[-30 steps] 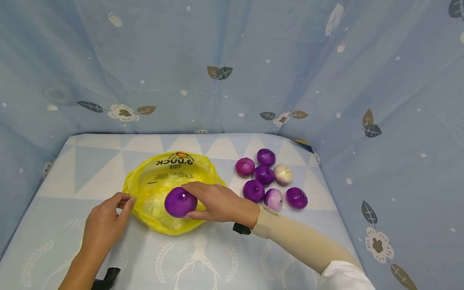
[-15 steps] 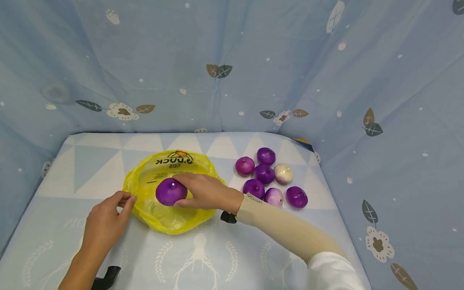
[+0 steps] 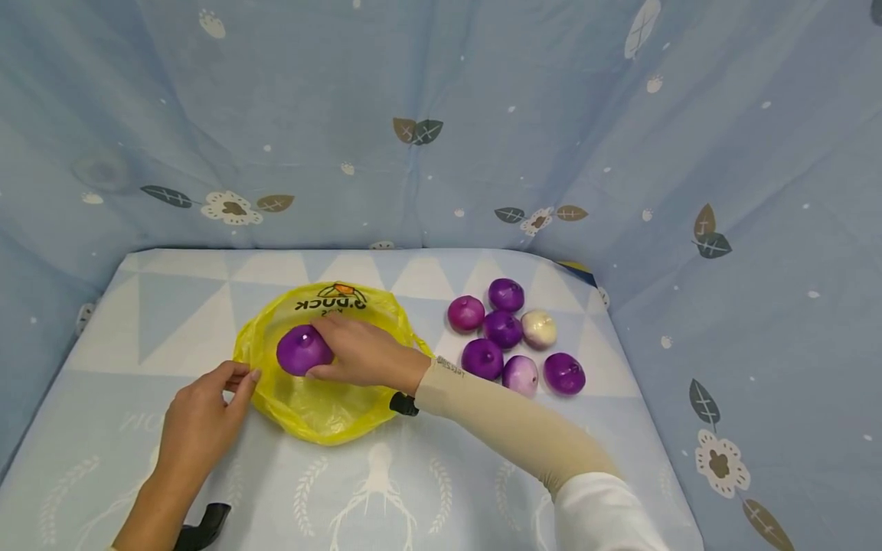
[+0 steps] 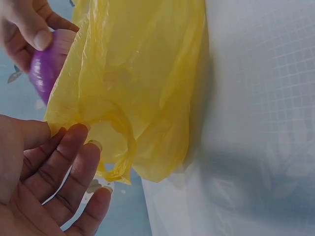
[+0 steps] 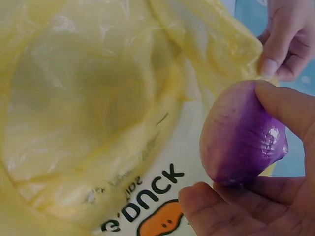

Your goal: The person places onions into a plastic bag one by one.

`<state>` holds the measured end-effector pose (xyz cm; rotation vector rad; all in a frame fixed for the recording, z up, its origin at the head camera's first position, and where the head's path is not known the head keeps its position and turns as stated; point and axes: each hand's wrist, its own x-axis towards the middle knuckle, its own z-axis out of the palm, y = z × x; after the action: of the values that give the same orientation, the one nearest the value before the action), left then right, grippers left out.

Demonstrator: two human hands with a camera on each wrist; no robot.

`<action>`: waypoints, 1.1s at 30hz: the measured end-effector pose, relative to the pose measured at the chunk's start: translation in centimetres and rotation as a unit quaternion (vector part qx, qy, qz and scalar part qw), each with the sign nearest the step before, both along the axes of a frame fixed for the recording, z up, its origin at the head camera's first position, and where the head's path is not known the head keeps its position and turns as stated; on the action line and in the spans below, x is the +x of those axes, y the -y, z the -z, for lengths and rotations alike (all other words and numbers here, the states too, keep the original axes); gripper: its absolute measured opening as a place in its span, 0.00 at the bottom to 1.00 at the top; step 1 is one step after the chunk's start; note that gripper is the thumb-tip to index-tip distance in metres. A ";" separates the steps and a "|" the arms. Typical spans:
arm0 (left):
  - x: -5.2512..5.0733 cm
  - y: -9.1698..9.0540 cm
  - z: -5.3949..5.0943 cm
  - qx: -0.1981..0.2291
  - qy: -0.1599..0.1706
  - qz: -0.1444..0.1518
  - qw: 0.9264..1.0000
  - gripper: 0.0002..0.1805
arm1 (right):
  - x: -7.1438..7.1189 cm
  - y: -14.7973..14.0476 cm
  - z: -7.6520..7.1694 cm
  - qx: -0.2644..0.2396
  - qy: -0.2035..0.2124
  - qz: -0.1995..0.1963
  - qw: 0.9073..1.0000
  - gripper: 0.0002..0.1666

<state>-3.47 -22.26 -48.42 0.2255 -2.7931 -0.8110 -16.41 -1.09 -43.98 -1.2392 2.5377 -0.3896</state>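
A yellow plastic bag (image 3: 331, 413) with printed lettering lies on the table with its mouth spread wide. At its left edge my left hand (image 3: 202, 421) pinches the rim between thumb and fingertips; the left wrist view shows the other fingers loosely bent. My right hand (image 3: 365, 352) grips a purple onion (image 3: 303, 350) over the left part of the bag's mouth. In the right wrist view the onion (image 5: 241, 135) sits between thumb and fingers, pale on one side, above the bag (image 5: 88, 93). The bag's inside shows no onion there.
Right of the bag several onions stand in a loose group on the patterned table (image 3: 289, 505): purple ones (image 3: 502, 329), a pale one (image 3: 539, 330) and a light pink one (image 3: 520, 375). Blue printed curtains (image 3: 331, 92) hang behind and at both sides.
My right hand has moved left and slightly toward the back with the onion, from the middle of the bag's mouth to its left part. My left hand has stayed at the rim.
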 end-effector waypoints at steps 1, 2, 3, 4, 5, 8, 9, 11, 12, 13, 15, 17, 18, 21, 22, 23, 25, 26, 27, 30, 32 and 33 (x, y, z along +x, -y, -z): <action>0.0 0.0 0.0 0.000 -0.001 0.000 1.000 0.14 | -0.1 0.2 0.3 0.001 -0.001 0.002 1.000 0.43; -0.1 0.0 0.0 0.001 -0.002 0.000 1.000 0.14 | -0.2 0.4 0.6 0.000 -0.001 0.004 1.000 0.43; -0.1 0.0 0.0 0.002 -0.005 0.002 1.000 0.13 | -0.3 0.5 0.9 0.001 0.002 0.008 1.000 0.42; -0.2 0.0 0.0 0.002 -0.007 0.003 1.000 0.13 | -0.4 0.7 1.1 0.001 0.002 0.012 1.000 0.42; -0.2 0.0 0.0 0.003 -0.010 0.004 1.000 0.13 | -0.5 0.8 1.4 0.002 0.002 0.015 1.000 0.42; -0.3 0.0 0.0 0.004 -0.014 0.007 1.000 0.13 | -0.9 1.3 2.1 0.004 0.009 0.026 1.000 0.42; -0.3 0.0 0.0 0.005 -0.015 0.007 1.000 0.13 | -1.0 1.4 2.4 0.006 0.012 0.030 0.999 0.42; -0.2 0.0 0.1 0.005 -0.013 0.005 1.000 0.13 | -1.3 1.8 2.8 0.005 0.019 0.035 0.999 0.43; -0.2 0.0 0.2 0.005 -0.013 0.003 1.000 0.13 | -1.4 1.9 2.9 0.004 0.023 0.038 0.999 0.44; -0.1 -0.1 0.2 0.004 -0.012 0.002 1.000 0.13 | -1.5 2.1 3.1 0.004 0.027 0.040 0.999 0.44; -0.1 -0.1 0.2 0.005 -0.013 0.001 1.000 0.13 | -1.7 2.5 3.5 0.001 0.034 0.040 0.999 0.44; -0.1 -0.1 0.2 0.006 -0.015 0.000 1.000 0.13 | -1.9 2.8 3.8 -0.002 0.040 0.037 0.999 0.43; -0.1 -0.1 0.2 0.006 -0.015 -0.001 1.000 0.13 | -1.9 3.0 3.9 0.000 0.042 0.036 0.998 0.43; -0.1 -0.1 0.2 0.007 -0.012 -0.001 1.000 0.13 | -2.0 3.3 4.2 0.003 0.052 0.036 0.998 0.42; -0.1 -0.1 0.2 0.008 -0.012 -0.001 1.000 0.13 | -2.1 3.3 4.3 0.006 0.058 0.040 0.998 0.42; -0.1 -0.1 0.2 0.009 -0.012 -0.001 1.000 0.13 | -2.1 3.4 4.4 0.007 0.062 0.043 0.997 0.42; -0.1 -0.1 0.2 0.010 -0.011 -0.001 1.000 0.13 | -2.3 3.5 4.5 0.007 0.072 0.053 0.996 0.42; -0.1 -0.1 0.2 0.010 -0.010 -0.002 1.000 0.13 | -2.4 3.5 4.6 0.006 0.074 0.059 0.995 0.42; -0.1 -0.1 0.2 0.010 -0.008 -0.003 1.000 0.13 | -2.6 3.6 4.7 0.005 0.075 0.065 0.995 0.42; -0.1 -0.1 0.2 0.010 -0.005 -0.004 1.000 0.13 | -3.0 3.8 5.0 0.001 0.072 0.080 0.994 0.41; -0.1 -0.1 0.2 0.010 -0.004 -0.005 1.000 0.14 | -3.2 4.0 5.2 0.003 0.066 0.084 0.994 0.41; -0.1 -0.1 0.2 0.009 -0.005 -0.005 1.000 0.14 | -3.2 4.1 5.2 0.006 0.064 0.085 0.994 0.40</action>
<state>-3.53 -22.17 -48.58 0.2371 -2.7746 -0.8341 -19.62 -5.23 -49.14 -0.9644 2.5384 -0.4756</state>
